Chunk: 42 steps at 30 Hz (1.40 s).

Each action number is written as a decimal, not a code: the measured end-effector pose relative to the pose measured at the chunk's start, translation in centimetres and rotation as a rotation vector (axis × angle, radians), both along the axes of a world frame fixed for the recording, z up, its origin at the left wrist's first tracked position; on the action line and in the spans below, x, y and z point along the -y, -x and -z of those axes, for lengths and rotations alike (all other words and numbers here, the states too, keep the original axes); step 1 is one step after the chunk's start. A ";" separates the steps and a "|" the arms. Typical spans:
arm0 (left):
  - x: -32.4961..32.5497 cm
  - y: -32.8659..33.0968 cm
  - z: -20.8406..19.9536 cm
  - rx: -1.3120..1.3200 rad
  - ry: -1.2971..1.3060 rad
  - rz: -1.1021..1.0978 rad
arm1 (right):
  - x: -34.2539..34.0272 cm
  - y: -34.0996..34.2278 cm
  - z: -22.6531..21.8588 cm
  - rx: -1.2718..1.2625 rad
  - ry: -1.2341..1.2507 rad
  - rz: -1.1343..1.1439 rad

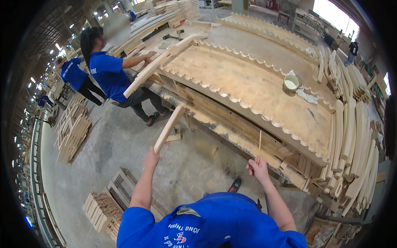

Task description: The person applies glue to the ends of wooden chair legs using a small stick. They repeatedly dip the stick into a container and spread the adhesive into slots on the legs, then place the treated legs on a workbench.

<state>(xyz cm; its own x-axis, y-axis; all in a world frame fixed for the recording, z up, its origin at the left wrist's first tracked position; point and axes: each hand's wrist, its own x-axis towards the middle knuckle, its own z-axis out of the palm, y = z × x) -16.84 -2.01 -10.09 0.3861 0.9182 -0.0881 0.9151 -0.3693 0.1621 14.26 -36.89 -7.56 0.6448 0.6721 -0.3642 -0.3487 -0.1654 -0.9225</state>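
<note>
Where the frame stack (73, 128) lies: floor, far left, well apart from both hands.
Block stack (101, 213): floor, lower left, near the left forearm in view.
Co-worker (108, 72): at the bench's left end, one arm reaching toward a long rail (154, 66); contact cannot be confirmed.
Left hand (152, 158): closed round the near end of the slat (169, 129).
Slat: tilted up and away from the grip, far end near the bench ledge; whether it touches cannot be told.
Slat step: judged to be one of positioning, with slat and stick each held and well apart.
Bench (231, 70): scalloped rims, sawdust on its lower ledge.
Right hand (258, 168): fingers pinched narrow on the thin stick (260, 144).
Stick: near upright, in front of the bench's near side.
Stick, next move: would seem to call for a firm left grip, a light right pinch, and slat and stick brought closer together.
Pot (290, 83): on the bench, pale contents, beyond the right hand.
Cloth (307, 96): just beside the pot.
Curved pieces (349, 140): piled at the bench's right end.
</note>
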 end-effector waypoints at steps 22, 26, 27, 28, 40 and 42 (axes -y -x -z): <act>-0.6 -0.5 1.9 0.027 0.012 -0.035 | 1.2 1.1 -2.6 0.051 -0.110 0.088; 0.5 -0.1 0.8 0.050 -0.062 -0.044 | 2.6 -3.7 -7.4 0.328 0.071 0.104; 1.4 0.4 0.5 0.064 -0.206 0.002 | 3.0 -5.9 -9.3 0.355 0.124 0.144; 1.9 0.6 0.2 0.023 -0.306 0.019 | 3.5 -8.7 -11.3 0.385 0.169 0.182; 10.0 -0.8 1.0 0.639 0.352 -0.131 | -4.6 -26.5 -23.2 1.403 1.278 -0.180; 11.5 -1.4 1.4 0.779 0.537 -0.127 | -6.0 -27.7 -22.8 1.451 1.281 -0.224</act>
<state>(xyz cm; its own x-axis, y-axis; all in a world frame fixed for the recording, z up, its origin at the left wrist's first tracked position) -15.42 -13.50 -11.47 0.4148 0.8689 -0.2701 0.5061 0.0264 0.8621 41.96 -30.91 15.21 0.8119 0.5835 0.0184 0.5631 -0.7911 0.2387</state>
